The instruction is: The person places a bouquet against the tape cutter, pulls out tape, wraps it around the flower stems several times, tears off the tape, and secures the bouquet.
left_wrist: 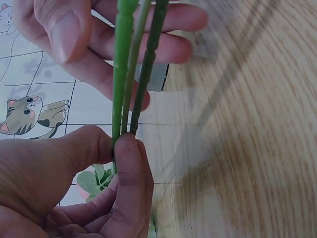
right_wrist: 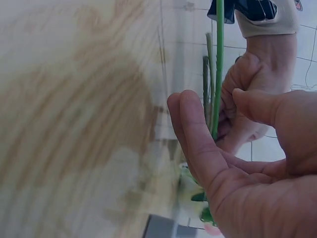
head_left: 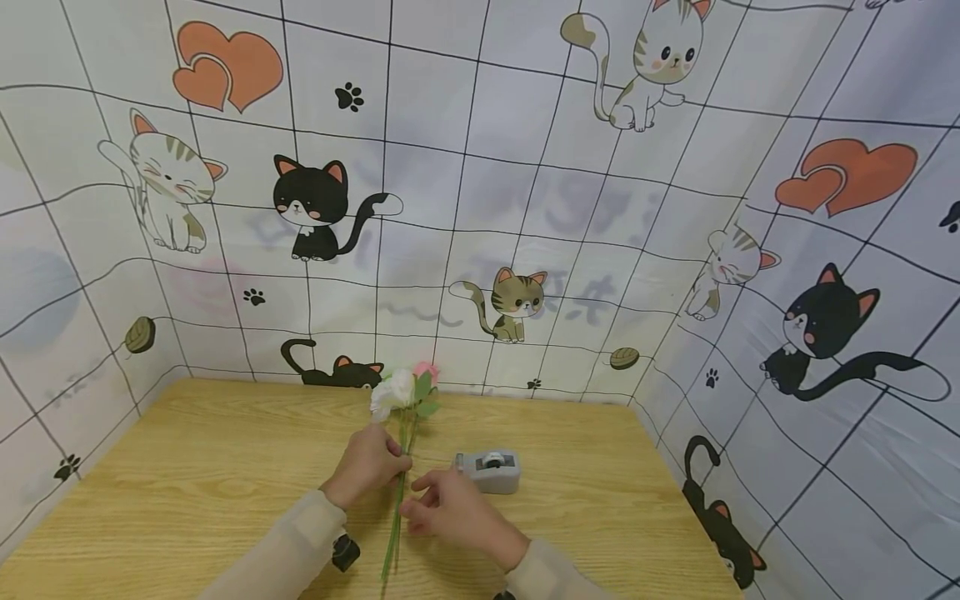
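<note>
Artificial flowers with long green stems (head_left: pixel 392 542) are held above the wooden table. A white bloom (head_left: pixel 395 392) and a smaller pink bloom (head_left: pixel 426 369) with green leaves top the bunch, pointing away from me. My left hand (head_left: pixel 369 462) pinches the stems between thumb and fingers; the left wrist view shows three stems side by side in that grip. Lower along the stems is my right hand (head_left: pixel 453 512), its thumb and fingers apart around them. In the right wrist view, its fingers (right_wrist: pixel 195 124) are extended close to the stems without gripping.
A grey tape dispenser (head_left: pixel 491 472) with a roll in it stands on the table (head_left: pixel 585 533), just beyond my right hand. White cloth (head_left: pixel 450 192) printed with cats and grid lines encloses the table's back and sides. A black wrist device (head_left: pixel 346 552) sits at my left cuff.
</note>
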`<state>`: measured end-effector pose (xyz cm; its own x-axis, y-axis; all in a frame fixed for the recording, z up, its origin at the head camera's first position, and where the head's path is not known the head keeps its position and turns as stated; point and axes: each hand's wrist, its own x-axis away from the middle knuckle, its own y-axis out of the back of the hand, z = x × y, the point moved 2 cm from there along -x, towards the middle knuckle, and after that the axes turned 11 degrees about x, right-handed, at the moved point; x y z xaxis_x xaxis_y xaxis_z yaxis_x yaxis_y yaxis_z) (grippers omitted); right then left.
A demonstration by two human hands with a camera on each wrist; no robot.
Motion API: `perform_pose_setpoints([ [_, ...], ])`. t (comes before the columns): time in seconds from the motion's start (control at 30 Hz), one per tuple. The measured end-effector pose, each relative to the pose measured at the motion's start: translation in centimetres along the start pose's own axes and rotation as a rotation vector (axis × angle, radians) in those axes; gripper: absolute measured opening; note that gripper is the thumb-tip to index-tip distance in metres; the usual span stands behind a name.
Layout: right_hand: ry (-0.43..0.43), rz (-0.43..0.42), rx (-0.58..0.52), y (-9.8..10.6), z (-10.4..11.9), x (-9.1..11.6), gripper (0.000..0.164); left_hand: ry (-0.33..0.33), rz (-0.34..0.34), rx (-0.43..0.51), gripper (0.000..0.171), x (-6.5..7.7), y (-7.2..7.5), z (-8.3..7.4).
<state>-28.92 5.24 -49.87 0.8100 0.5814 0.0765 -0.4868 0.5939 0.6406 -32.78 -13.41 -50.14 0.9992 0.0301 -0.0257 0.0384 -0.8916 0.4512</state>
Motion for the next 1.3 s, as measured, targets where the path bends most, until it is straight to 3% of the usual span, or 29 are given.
perform_pose_setpoints([
  [0.17, -0.043, -0.004, -0.008, -0.6, 0.1, -0.1, 0.046, 0.026, -0.006, -0.002, 0.032, 0.0, 0.1, 0.0],
  [0.4, -0.089, 0.060, -0.300, -1.6, -0.1, -0.2, 0.042, 0.053, -0.002, 0.028, 0.016, 0.0, 0.3, 0.1],
  [0.63, -0.116, 0.069, -0.394, -2.0, -0.2, -0.6, 0.032, 0.064, -0.004, 0.069, 0.015, 0.2, 0.3, 0.0],
  [0.93, -0.157, 0.054, -0.398, -2.0, -0.7, -0.8, 0.018, 0.060, 0.003, 0.091, 0.015, 0.2, 0.3, -0.3],
  [1.3, -0.162, 0.061, -0.367, -1.5, -0.6, -0.6, 0.014, 0.053, 0.033, 0.122, 0.012, 0.1, 0.4, -0.3],
])
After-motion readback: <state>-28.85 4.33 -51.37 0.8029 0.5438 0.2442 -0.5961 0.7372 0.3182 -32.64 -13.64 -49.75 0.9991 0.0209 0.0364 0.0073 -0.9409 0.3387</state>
